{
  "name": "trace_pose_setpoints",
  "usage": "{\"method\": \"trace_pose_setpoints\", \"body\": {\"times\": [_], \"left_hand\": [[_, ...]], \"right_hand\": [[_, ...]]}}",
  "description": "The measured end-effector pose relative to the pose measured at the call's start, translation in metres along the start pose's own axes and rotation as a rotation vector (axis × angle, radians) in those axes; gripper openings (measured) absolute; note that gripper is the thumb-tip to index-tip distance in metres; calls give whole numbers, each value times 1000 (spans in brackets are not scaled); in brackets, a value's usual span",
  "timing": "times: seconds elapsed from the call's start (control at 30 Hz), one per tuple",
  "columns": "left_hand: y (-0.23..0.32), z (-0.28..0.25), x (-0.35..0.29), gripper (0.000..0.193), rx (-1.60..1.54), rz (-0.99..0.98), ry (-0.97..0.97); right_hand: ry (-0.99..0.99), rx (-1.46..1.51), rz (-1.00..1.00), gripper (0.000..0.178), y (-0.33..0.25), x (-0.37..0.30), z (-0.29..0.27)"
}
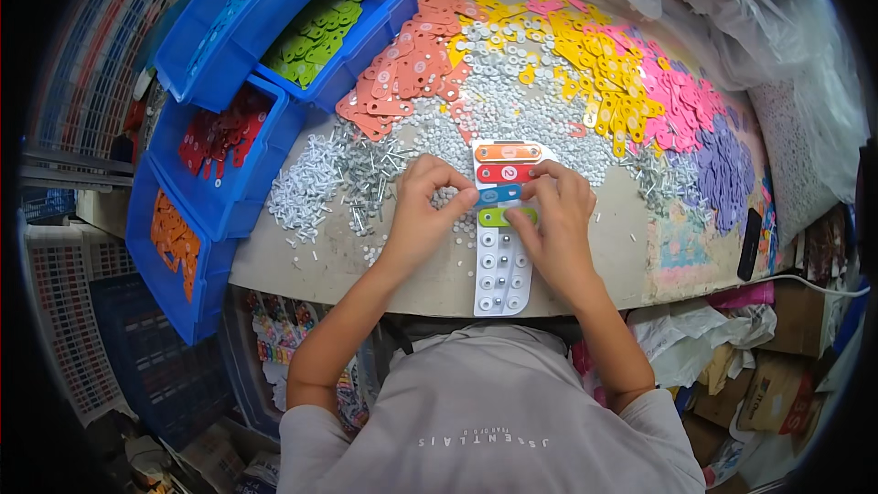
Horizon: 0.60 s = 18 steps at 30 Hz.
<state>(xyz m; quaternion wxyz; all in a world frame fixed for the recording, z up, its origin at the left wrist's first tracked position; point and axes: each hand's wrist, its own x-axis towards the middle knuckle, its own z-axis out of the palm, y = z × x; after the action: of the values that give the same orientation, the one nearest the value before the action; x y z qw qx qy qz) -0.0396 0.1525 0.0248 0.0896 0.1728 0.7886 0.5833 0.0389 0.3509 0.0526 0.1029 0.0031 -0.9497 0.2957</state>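
Observation:
In front of me on the table lies a long white plastic base [483, 295], its lower part showing rows of white washers and small metal pieces. Across its upper part are an orange strip [497, 153], a red strip [494, 174] and a green strip [491, 217], with a blue strip [497, 195] between red and green. My left hand [422, 210] pinches the blue strip's left end between thumb and index finger. My right hand [560, 224] is closed over the blue strip's right end, its thumb by the green strip; its fingertips partly cover both strips.
Blue bins [274, 96] at the left hold green, red and orange strips. Piles of coral [402, 73], yellow [608, 64], pink [681, 101] and purple strips [727, 174] ring the table. Silvery washers [521, 114] and rivets [306, 183] lie nearer. A black bar [750, 244] sits at the right edge.

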Motion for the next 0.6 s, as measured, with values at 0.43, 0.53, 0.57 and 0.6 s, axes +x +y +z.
{"method": "trace_pose_setpoints", "body": {"times": [0.43,0.53,0.57,0.6], "left_hand": [[-1,33,7,13,305,191,76],[4,39,6,14,344,140,58],[3,39,7,18,364,194,85],[2,39,8,18,368,188,96]], "right_hand": [[127,-16,66,62,6,-8,12],[124,-1,64,56,9,-8,14],[124,10,71,53,8,-8,13],[123,21,78,50,7,-8,13]]}}
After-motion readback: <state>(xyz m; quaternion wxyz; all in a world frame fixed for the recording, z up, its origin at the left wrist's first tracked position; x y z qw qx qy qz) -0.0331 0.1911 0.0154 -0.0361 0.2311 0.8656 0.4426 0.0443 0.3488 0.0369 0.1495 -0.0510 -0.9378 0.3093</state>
